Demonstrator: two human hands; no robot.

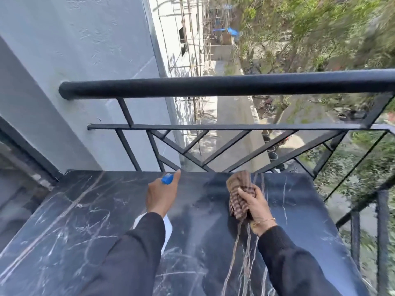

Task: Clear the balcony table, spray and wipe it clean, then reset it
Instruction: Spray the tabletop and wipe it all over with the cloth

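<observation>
Gripping striped cloth (pixel 240 197) — seemingly brown — bunched.

the left hand (pixel 160 194) grips a spray bottle (pixel 167 179) with a blue nozzle, its white body showing under the wrist, over the black marble table (pixel 81 227). the right hand (pixel 255 205) clutches a bunched brown striped cloth (pixel 238 189) above the tabletop, a thin bracelet (pixel 265 220) on the wrist. both arms wear dark sleeves. beyond the table's far edge stands a black metal railing (pixel 213 87), a grey wall (pixel 85 60) to its left.
</observation>
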